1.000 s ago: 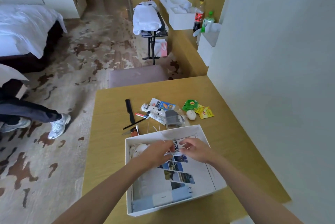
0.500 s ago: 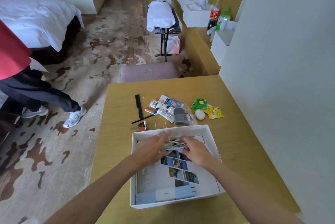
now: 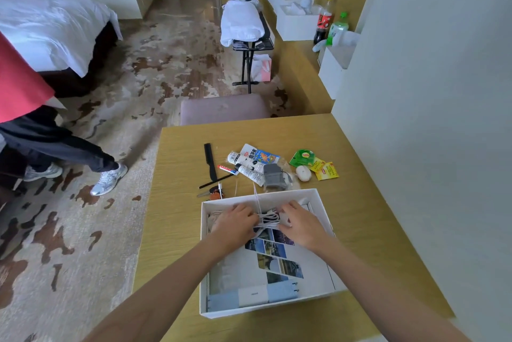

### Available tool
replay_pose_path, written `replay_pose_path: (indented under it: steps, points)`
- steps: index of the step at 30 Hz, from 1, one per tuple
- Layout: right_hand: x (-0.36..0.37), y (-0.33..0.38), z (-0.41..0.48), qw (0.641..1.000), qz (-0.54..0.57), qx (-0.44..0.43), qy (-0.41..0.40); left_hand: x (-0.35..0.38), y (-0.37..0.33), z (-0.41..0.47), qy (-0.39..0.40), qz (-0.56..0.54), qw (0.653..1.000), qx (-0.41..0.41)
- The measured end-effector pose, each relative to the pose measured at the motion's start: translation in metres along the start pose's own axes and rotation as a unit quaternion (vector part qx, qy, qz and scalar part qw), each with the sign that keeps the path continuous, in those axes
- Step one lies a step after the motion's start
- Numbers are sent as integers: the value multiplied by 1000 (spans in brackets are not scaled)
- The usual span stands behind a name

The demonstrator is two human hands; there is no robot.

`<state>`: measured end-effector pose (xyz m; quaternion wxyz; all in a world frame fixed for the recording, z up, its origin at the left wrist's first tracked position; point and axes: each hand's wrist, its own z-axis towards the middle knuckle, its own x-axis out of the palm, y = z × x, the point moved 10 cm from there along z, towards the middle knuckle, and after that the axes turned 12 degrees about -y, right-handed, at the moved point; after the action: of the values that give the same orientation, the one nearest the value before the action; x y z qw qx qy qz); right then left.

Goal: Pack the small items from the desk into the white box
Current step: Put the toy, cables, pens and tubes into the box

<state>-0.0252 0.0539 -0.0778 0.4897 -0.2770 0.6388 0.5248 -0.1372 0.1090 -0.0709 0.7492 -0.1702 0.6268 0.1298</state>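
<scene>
1. Both hands down in the white box (image 3: 318,197) now: left hand (image 3: 235,224) and right hand (image 3: 300,224) each have their grip pressed onto the bundled white cable (image 3: 268,219) between them.
2. That bundle was held higher a second ago; now it sits lower, near the box's far wall, over the photo leaflet (image 3: 277,255).
3. Looks like the cable is nearly packed, though loose strands poke up past the rim.
4. Plenty left on the surface beyond the box's far edge: black comb (image 3: 210,160), tubes (image 3: 249,170), grey adapter (image 3: 273,177), white oval case (image 3: 303,173), green and yellow tea sachets (image 3: 327,171).
5. A power bank (image 3: 252,296) lies along the near wall.
</scene>
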Motion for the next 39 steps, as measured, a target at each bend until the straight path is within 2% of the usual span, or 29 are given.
replay_pose_path:
  steps: [4, 7, 10, 14, 16, 18, 22, 26, 31, 35, 39]
  points:
    - [-20, 2, 2, 998, 59, -1, -33, -1, 6, 1, -2, -41, 999, -17]
    - [-43, 11, 8, 991, 109, -13, -73, -23, 12, -3, -34, -104, 993, -46]
    - [-66, 25, 21, 979, 174, -35, -97, -62, 28, -13, -119, -166, 974, -98]
    - [-82, 41, 46, 969, 209, -67, -116, -110, 64, -31, -248, -150, 935, -203]
    - [-76, 47, 63, 972, 199, -72, -97, -117, 87, -40, -274, -157, 913, -259]
    - [-59, 50, 82, 982, 169, -76, -49, -107, 113, -48, -264, -190, 892, -315]
    - [-3, 55, 115, 987, 81, -82, 111, -48, 166, -54, -153, -246, 867, -406]
    - [48, 65, 129, 963, 3, -93, 253, 7, 190, -40, -46, -262, 891, -368]
    - [100, 83, 141, 934, -33, -110, 337, 47, 198, -13, 36, -214, 939, -267]
    - [122, 99, 148, 917, -120, -204, 322, 62, 194, 1, 57, -157, 970, -179]
    - [134, 110, 144, 889, -154, -269, 337, 70, 198, 7, 38, -156, 973, -163]
